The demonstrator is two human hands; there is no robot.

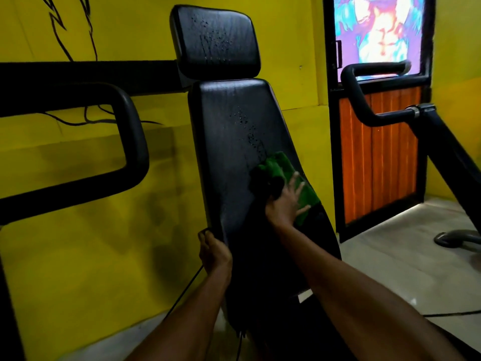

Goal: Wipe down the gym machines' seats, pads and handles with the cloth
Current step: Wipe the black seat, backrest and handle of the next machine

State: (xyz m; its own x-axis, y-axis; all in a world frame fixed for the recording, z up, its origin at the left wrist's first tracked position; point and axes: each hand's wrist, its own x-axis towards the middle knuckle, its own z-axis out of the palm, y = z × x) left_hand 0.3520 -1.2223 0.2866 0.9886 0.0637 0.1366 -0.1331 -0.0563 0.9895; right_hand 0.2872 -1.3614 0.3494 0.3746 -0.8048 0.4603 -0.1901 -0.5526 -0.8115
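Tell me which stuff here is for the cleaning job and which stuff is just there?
For the job:
green cloth, under the right hand
back pad, wet with droplets
head pad, also wet
left hand, gripping the back pad's edge
left handle and right handle

Just there:
yellow wall
door
floor

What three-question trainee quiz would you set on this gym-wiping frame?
1. True or false: the green cloth lies under the right hand on the back pad.
2. What does the left hand grip? A) the back pad's edge B) the looped handle
3. Which pad above shows droplets?

Key: 1 true; 2 A; 3 the head pad.
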